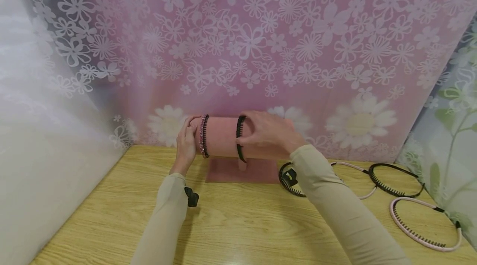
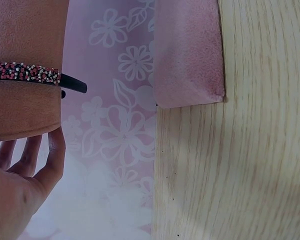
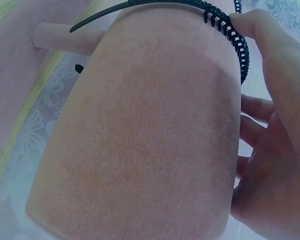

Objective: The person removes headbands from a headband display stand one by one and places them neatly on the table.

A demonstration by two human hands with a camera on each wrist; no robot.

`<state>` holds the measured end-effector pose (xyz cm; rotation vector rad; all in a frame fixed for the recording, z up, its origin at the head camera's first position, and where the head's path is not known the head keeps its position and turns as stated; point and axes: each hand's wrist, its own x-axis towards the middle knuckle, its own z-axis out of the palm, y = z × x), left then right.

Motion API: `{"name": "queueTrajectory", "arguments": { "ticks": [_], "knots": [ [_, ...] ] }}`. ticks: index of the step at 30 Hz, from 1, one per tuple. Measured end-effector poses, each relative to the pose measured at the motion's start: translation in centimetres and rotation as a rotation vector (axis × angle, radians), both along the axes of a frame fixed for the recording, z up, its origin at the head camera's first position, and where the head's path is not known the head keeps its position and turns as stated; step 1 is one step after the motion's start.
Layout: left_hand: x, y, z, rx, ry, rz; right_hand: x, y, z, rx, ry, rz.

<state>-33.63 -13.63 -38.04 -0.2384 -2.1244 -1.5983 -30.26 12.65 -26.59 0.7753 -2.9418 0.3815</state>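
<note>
A pink, velvety roll-shaped headband display stand [image 1: 221,137] stands at the back of the table on a flat pink base [image 1: 223,172]. My left hand [image 1: 185,141] grips the left end of the roll, its fingertips at the rim in the left wrist view. Just beside it, a headband with pink, white and dark beads [image 2: 25,73] sits round the roll. Near the middle, a black toothed headband [image 3: 222,19] arches over the roll. My right hand [image 1: 266,130] holds this black headband, with the thumb at its toothed side and the other fingers behind the roll.
Several more headbands lie on the wooden table at the right: a black one [image 1: 282,179] partly behind the right sleeve, another black one [image 1: 385,190], and a pink one [image 1: 404,230] near the edge. A flower-patterned curtain [image 1: 238,49] hangs close behind the stand.
</note>
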Motion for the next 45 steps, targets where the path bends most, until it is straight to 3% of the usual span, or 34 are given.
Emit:
{"name": "queueTrajectory", "arguments": {
  "ticks": [45],
  "knots": [
    [0.1,0.0,0.2,-0.001,-0.011,0.001,1.1,3.9,0.1,0.061,0.071,-0.028]
  ]
}}
